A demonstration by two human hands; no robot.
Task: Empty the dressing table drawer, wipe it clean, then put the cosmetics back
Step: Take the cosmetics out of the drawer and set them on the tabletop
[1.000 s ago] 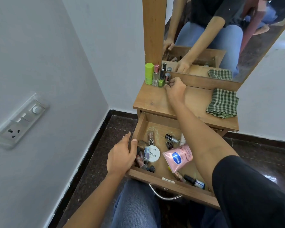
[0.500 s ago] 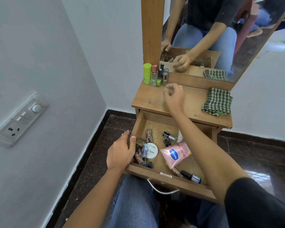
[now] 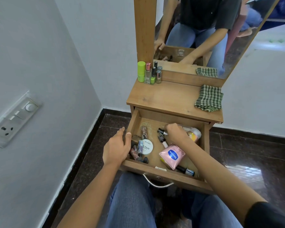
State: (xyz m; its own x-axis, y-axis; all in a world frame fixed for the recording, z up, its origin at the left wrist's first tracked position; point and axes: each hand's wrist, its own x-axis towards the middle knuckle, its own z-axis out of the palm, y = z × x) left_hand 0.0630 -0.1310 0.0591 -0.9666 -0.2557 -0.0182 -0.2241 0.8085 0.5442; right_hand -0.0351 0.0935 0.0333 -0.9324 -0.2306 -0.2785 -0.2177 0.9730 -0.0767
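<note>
The wooden drawer point(image 3: 169, 176) of the dressing table is pulled out over my knees. My left hand point(image 3: 117, 148) grips its left wall, thumb inside. My right hand point(image 3: 175, 134) is down in the drawer, fingers curled round a small black-capped bottle point(image 3: 161, 131). Also in the drawer lie a white round tub point(image 3: 148, 146), a pink tube point(image 3: 172, 155), a dark bottle point(image 3: 185, 170) at the front, several lipsticks point(image 3: 135, 153) at the left and an orange jar point(image 3: 194, 134) partly hidden by my right hand.
On the table top point(image 3: 169, 97), a green container point(image 3: 141, 71), a perfume bottle point(image 3: 148, 74) and small polish bottles point(image 3: 158, 76) stand at the back left. A green checked cloth point(image 3: 209, 98) lies at the right. A mirror point(image 3: 204, 30) rises behind; a wall is close on the left.
My right hand left the bottles on the table top and came down into the drawer, closing on the small black-capped bottle. My left hand stayed on the drawer's left wall.
</note>
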